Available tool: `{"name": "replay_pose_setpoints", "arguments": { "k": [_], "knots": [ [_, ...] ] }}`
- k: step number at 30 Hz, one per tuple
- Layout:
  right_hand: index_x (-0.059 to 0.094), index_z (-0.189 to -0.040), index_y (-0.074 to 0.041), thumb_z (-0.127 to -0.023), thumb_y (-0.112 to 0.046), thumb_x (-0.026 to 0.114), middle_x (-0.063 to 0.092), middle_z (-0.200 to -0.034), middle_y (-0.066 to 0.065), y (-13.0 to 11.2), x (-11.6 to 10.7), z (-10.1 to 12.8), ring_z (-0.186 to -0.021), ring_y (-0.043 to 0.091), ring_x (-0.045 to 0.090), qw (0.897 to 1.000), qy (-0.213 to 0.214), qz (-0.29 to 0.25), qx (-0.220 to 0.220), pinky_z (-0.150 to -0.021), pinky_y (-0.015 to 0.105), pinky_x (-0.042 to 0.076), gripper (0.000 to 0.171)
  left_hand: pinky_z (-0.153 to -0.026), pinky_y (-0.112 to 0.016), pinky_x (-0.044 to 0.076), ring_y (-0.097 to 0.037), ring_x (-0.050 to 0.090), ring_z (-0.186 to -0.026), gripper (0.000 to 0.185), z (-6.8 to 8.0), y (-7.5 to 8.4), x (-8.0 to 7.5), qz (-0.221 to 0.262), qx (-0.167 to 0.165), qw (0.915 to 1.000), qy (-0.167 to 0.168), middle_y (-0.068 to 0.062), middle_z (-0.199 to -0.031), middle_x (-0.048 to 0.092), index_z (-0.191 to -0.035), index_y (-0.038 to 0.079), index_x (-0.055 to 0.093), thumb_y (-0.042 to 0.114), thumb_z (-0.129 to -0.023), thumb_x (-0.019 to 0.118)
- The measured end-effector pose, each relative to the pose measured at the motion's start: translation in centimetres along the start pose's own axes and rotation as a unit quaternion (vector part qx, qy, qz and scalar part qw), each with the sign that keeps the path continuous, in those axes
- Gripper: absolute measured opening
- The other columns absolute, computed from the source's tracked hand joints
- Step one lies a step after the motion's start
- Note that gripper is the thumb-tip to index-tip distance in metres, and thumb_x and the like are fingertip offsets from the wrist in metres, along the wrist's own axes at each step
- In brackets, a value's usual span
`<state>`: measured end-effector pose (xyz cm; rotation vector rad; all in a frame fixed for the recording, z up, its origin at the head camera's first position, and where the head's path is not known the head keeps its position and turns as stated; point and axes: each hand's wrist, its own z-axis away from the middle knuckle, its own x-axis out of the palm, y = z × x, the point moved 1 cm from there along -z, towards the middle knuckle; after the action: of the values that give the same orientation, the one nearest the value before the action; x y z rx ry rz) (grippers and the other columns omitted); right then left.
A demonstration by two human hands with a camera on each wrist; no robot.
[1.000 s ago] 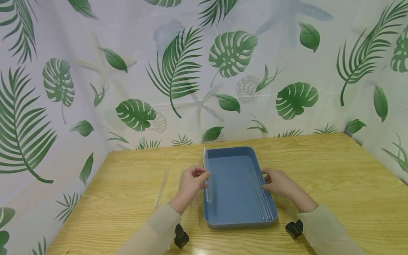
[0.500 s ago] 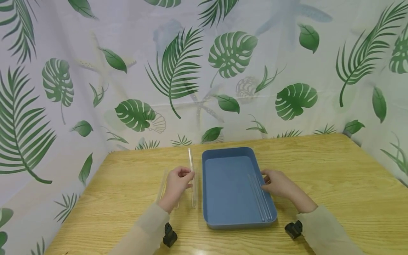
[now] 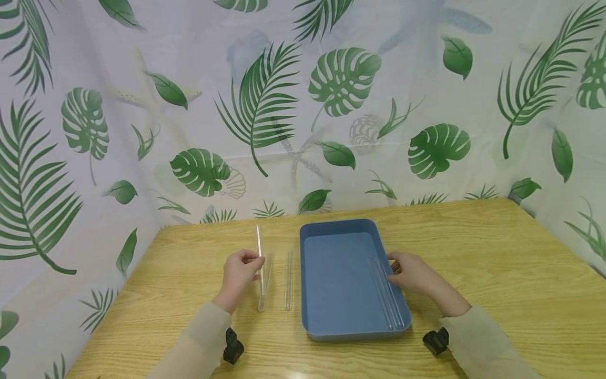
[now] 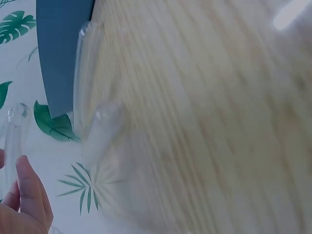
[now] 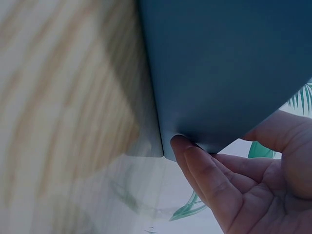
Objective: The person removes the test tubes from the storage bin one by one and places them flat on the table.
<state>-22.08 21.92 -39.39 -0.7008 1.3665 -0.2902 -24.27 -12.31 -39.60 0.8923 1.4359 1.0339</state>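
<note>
My left hand pinches a clear test tube between thumb and fingers, left of the blue tray. The tube stands steeply tilted, its rounded end showing in the left wrist view. Just right of this hand, another clear tube lies on the table, partly overlapped by the held one. A further tube lies alongside the tray's left wall. With my right hand I grip the tray's right wall, fingertips pressed against its outside and thumb at the rim. Inside, clear tubes lie along the right side.
The wood-grain table extends around the tray on all sides. A leaf-printed cloth hangs behind the table and along both sides. Black wrist cameras sit at both sleeves.
My left hand has carried the tube leftward, from over the tray's left edge to above the table beside the lying tubes. The right hand and the tray have stayed in place.
</note>
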Motion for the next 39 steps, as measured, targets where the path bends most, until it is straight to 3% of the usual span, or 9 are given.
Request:
{"name": "replay_pose_setpoints", "arguments": {
  "k": [10, 16, 32, 39],
  "knots": [
    [0.039, -0.119, 0.019, -0.078, 0.001, 0.058, 0.057, -0.090, 0.021, -0.1, 0.0, 0.0, -0.080, 0.029, 0.057, 1.000, 0.003, -0.006, -0.004, -0.061, 0.035, 0.048, 0.048, -0.061, -0.029, 0.050, -0.018, 0.054, -0.072, 0.017, -0.6, -0.6, -2.3, -0.065, 0.004, 0.9977, 0.017, -0.012, -0.084, 0.056, -0.094, -0.004, 0.058, 0.009, -0.083, 0.058],
    [0.040, -0.119, 0.018, -0.078, 0.001, 0.057, 0.057, -0.090, 0.020, 0.0, 0.1, 0.1, -0.080, 0.029, 0.057, 1.000, 0.003, -0.006, -0.002, -0.061, 0.035, 0.048, 0.048, -0.060, -0.030, 0.050, -0.018, 0.055, -0.070, 0.016, -0.5, -0.7, -3.4, -0.096, 0.002, 0.9954, 0.011, -0.013, -0.082, 0.057, -0.090, -0.005, 0.057, 0.009, -0.083, 0.058],
    [0.041, -0.118, 0.018, -0.077, 0.000, 0.058, 0.058, -0.087, 0.017, 0.4, 0.2, -0.2, -0.078, 0.027, 0.056, 1.000, 0.001, 0.001, -0.001, -0.060, 0.034, 0.047, 0.048, -0.058, -0.031, 0.050, -0.021, 0.057, -0.066, 0.017, -1.2, -2.2, -5.9, -0.196, -0.028, 0.9801, 0.004, -0.018, -0.089, 0.056, -0.088, -0.006, 0.057, 0.010, -0.082, 0.059],
    [0.041, -0.119, 0.018, -0.078, 0.000, 0.058, 0.058, -0.088, 0.018, 0.4, 0.2, -0.2, -0.079, 0.028, 0.057, 1.000, -0.001, -0.004, 0.002, -0.061, 0.035, 0.048, 0.048, -0.056, -0.031, 0.048, -0.021, 0.056, -0.063, 0.017, -1.2, -2.5, -6.7, -0.217, -0.038, 0.9754, 0.004, -0.017, -0.081, 0.057, -0.086, -0.007, 0.057, 0.009, -0.080, 0.060]
  ]
}}
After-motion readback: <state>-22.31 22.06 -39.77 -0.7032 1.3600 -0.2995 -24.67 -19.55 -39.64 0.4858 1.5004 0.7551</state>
